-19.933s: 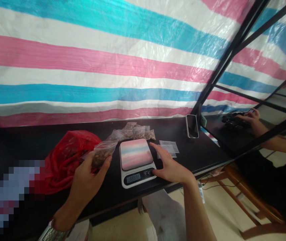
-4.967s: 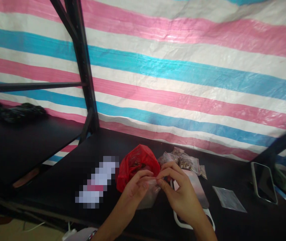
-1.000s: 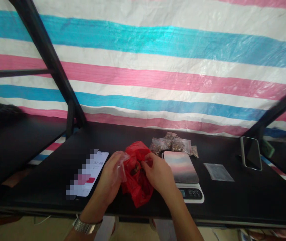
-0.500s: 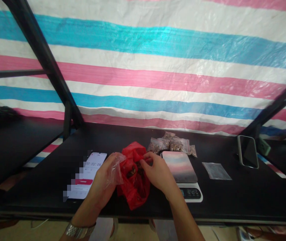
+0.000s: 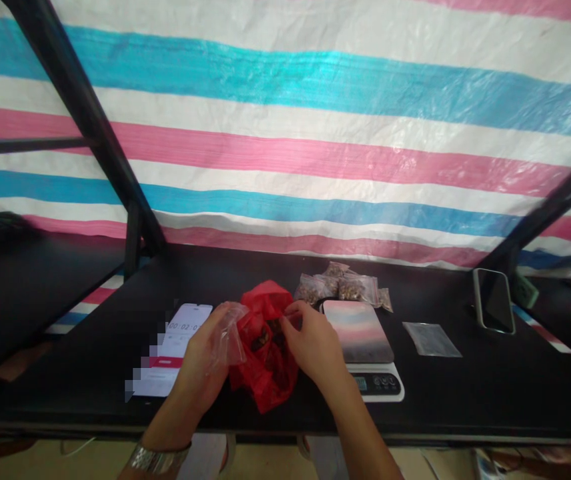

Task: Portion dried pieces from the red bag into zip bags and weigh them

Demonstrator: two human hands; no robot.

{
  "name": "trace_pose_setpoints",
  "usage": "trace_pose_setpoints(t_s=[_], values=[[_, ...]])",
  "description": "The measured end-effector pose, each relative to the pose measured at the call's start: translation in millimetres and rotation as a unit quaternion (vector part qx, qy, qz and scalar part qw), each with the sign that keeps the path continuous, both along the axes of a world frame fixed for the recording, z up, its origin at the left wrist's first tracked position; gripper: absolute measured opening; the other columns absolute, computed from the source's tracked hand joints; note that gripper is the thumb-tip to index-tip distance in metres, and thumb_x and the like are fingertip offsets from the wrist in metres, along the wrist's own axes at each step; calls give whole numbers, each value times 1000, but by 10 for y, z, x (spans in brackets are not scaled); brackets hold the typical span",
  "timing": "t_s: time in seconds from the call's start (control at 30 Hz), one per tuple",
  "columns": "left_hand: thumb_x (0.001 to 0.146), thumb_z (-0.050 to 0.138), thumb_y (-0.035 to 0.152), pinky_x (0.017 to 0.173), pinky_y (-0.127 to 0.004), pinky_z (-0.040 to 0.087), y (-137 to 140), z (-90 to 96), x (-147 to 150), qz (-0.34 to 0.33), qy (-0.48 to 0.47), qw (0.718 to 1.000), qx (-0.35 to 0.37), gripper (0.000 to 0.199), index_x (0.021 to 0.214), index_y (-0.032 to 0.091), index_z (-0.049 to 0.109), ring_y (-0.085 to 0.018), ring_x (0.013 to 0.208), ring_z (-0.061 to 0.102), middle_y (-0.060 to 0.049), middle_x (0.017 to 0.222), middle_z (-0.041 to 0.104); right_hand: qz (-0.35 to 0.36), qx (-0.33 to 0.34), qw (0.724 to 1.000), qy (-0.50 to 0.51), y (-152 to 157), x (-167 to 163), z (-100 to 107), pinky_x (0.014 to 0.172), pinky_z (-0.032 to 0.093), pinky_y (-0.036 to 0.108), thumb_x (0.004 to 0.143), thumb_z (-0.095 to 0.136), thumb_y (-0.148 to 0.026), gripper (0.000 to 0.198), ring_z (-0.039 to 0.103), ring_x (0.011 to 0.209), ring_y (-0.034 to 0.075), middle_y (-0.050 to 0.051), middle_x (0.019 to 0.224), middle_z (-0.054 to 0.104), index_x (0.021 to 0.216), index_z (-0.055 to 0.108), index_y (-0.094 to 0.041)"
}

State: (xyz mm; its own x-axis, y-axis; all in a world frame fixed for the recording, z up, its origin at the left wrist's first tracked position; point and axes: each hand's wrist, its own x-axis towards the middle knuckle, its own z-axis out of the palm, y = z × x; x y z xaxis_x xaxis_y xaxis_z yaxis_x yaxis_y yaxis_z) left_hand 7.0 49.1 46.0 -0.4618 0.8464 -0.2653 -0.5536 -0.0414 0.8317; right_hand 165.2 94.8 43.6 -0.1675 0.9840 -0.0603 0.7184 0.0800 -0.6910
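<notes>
A red plastic bag (image 5: 268, 387) stands open on the black table between my hands, with small brown dried pieces (image 5: 261, 339) inside. My left hand (image 5: 210, 347) is closed around a small clear plastic bag (image 5: 234, 333), held against the red bag's left side. At the red bag's right rim, the fingers and thumb of my right hand (image 5: 313, 340) are pinched together; what lies between them is hidden. Beside my right wrist is a digital kitchen scale (image 5: 358, 333) with nothing on its plate.
Several filled zip bags (image 5: 350, 288) are heaped behind the scale. A flat clear zip bag (image 5: 431, 340) lies to its right. One phone (image 5: 173, 347) showing a timer lies left; another phone (image 5: 494, 301) leans upright at right. Black frame bars (image 5: 90, 133) slope before the striped sheet (image 5: 315, 153).
My right fingers have shifted slightly at the red bag's mouth. The clear bag in my left hand has moved a little. The scale's display now shows more plainly.
</notes>
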Motion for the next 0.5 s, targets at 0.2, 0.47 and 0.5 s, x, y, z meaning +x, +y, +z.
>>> trace_pose_setpoints(t_s=[0.2, 0.47, 0.5], values=[[85, 70, 24, 73, -26, 63, 35, -23, -39, 8, -28, 999, -35, 9, 79, 19, 74, -16, 68, 74, -2, 79, 79, 28, 57, 988, -141, -40, 26, -7, 77, 43, 32, 104, 65, -22, 16, 75, 101, 24, 7, 123, 75, 117, 73, -24], [78, 81, 24, 70, -29, 63, -20, -8, -46, 8, -16, 999, -51, 6, 78, 23, 76, -19, 70, 74, -1, 79, 79, 92, 52, 980, -169, -80, 92, 109, 80, 43, 33, 99, 68, -16, 16, 74, 108, 25, 4, 121, 75, 112, 74, -24], [77, 82, 24, 69, -30, 63, -31, -12, -53, 7, -20, 998, -54, 6, 77, 24, 76, -20, 70, 74, -1, 79, 79, 94, 49, 980, -169, -84, 94, 118, 80, 43, 33, 99, 69, -17, 16, 74, 108, 26, 4, 121, 75, 113, 74, -24]])
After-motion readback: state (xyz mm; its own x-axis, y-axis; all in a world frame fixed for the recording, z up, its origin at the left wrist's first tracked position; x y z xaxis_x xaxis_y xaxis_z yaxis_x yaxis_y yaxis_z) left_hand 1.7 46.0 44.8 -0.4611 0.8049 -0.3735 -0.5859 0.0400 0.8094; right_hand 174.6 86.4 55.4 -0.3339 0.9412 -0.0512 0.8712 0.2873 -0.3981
